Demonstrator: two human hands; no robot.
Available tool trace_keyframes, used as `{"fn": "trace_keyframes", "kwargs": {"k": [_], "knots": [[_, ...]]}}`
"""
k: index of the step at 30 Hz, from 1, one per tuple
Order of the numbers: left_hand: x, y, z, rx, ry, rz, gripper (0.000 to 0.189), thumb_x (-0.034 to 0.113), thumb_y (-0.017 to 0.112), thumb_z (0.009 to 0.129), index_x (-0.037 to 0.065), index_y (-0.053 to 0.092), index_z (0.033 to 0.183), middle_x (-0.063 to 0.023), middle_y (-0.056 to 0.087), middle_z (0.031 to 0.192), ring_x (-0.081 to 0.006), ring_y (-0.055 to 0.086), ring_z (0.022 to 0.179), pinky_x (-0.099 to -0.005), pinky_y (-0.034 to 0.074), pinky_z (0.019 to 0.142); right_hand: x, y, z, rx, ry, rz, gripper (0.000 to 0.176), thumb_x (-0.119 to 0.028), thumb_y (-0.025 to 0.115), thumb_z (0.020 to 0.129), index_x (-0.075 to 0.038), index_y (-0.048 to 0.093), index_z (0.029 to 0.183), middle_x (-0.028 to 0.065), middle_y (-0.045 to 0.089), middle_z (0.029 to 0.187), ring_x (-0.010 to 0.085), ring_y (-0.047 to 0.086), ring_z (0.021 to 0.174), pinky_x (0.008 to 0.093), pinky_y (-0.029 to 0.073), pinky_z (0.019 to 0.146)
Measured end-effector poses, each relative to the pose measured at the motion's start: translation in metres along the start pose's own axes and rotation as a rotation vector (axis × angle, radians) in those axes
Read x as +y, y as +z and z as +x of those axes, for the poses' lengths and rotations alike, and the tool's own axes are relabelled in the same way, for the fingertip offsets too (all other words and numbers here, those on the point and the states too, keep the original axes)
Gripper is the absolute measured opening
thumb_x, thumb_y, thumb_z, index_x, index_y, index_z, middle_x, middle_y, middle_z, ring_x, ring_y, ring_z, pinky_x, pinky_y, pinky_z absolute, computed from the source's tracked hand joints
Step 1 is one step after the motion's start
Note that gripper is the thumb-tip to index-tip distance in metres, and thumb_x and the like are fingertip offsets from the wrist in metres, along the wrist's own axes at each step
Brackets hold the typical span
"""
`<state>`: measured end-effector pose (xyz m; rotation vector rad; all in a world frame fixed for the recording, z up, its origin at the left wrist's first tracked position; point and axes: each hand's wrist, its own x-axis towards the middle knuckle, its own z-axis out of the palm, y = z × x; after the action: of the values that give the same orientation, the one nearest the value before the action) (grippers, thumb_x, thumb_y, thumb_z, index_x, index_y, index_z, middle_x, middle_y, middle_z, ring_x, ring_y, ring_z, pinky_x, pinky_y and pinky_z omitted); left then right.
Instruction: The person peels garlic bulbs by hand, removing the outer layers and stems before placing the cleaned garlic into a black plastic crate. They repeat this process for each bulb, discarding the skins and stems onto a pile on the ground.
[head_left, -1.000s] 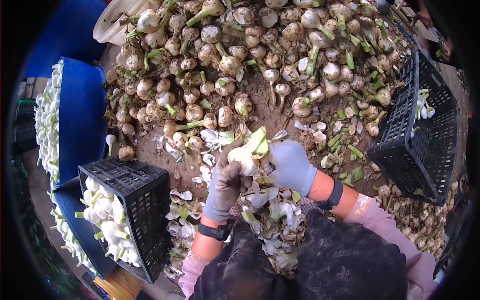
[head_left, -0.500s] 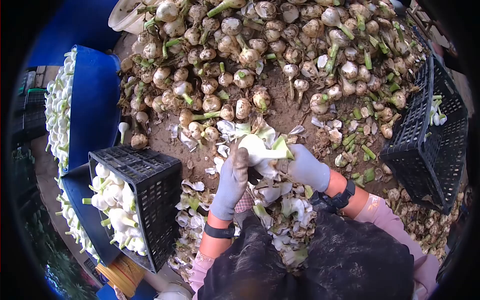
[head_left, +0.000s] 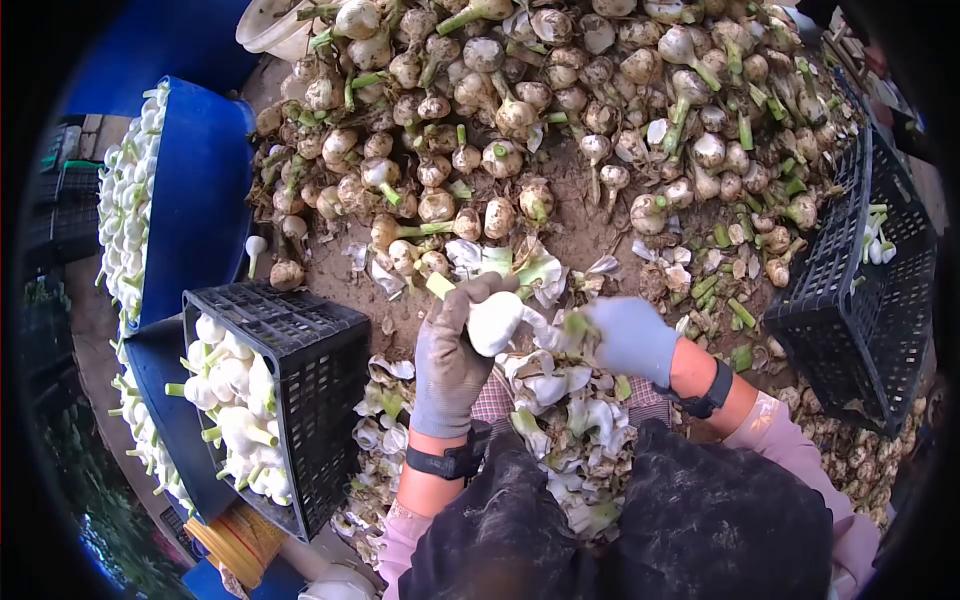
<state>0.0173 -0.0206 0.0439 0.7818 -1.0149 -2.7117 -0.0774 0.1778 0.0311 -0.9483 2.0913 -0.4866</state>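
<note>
My gloved left hand (head_left: 455, 345) is wrapped round a white, peeled-looking garlic bulb (head_left: 494, 323), its cut green stem (head_left: 440, 286) poking out past the fingers on the far side. To the right of the bulb is my gloved right hand (head_left: 630, 338), smeared by motion, with a greenish-brown strip of garlic skin (head_left: 577, 328) at its fingertips. Pale skin stretches between the bulb and that hand. Below both hands, a heap of stripped garlic skins (head_left: 570, 390) lies between my legs.
Dirty garlic bulbs (head_left: 437, 205) are piled on the ground ahead. At left stand a black crate (head_left: 325, 400) of clean white garlic and a blue tub (head_left: 200, 200) filled with more. Another black crate (head_left: 830, 330) at right holds a few bulbs. Cut stems (head_left: 741, 313) lie near it.
The bulb has turned in my left hand, its stem now pointing up-left instead of right. My right hand has moved slightly right, away from the bulb, with skin at its fingertips.
</note>
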Motion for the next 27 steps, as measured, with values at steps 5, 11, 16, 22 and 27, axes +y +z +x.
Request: {"fn": "trace_keyframes", "kwargs": {"k": [5,11,16,22,27], "knots": [[0.000,-0.033,0.017,0.124,-0.037,-0.468,0.045,0.032,0.048,0.099,-0.003,0.049,0.128,-0.0199,0.054,0.131,-0.0364,0.052,0.122,-0.0504,0.043,0.104,-0.041,0.013,-0.038,-0.697,-0.485,0.253,0.027,-0.014,0.057,0.075,-0.010,0.064,0.101,0.0172,0.067,0.084,0.0334,0.067,0.084,0.0437,0.052,0.073],[0.008,-0.032,0.008,0.012,-0.086,-0.491,0.043,0.030,0.047,0.100,-0.004,0.050,0.126,-0.0211,0.058,0.124,-0.0340,0.059,0.112,-0.0472,0.049,0.098,-0.023,-0.008,0.013,0.195,-0.214,-0.174,0.047,-0.014,0.068,0.073,-0.010,0.058,0.118,0.0123,0.063,0.084,0.0275,0.063,0.077,0.0397,0.049,0.067],[0.015,0.039,0.012,0.013,0.045,0.096,0.031,0.023,0.046,0.102,-0.002,0.053,0.118,-0.0145,0.062,0.112,-0.0219,0.062,0.104,-0.0357,0.051,0.094,-0.009,0.019,0.038,0.419,-0.070,0.510,0.041,0.001,0.057,0.083,-0.009,0.058,0.123,0.0151,0.064,0.111,0.0262,0.062,0.106,0.0348,0.050,0.086],[0.052,0.169,0.001,-0.683,-0.182,0.218,0.066,0.012,0.061,0.088,0.003,0.032,0.145,-0.0165,0.045,0.139,-0.0273,0.056,0.117,-0.0381,0.048,0.098,0.018,0.021,0.004,0.316,0.021,0.633,0.024,-0.010,0.050,0.087,-0.012,0.065,0.106,0.0137,0.063,0.106,0.0222,0.062,0.103,0.0384,0.050,0.085],[0.011,0.091,0.031,-0.111,0.098,0.533,0.040,0.022,0.055,0.097,-0.003,0.050,0.128,-0.0120,0.058,0.117,-0.0218,0.064,0.099,-0.0325,0.054,0.084,0.077,-0.021,-0.024,0.770,0.274,-0.053,0.032,-0.012,0.062,0.074,-0.010,0.061,0.106,0.0118,0.061,0.100,0.0341,0.061,0.093,0.0409,0.051,0.077]]}}
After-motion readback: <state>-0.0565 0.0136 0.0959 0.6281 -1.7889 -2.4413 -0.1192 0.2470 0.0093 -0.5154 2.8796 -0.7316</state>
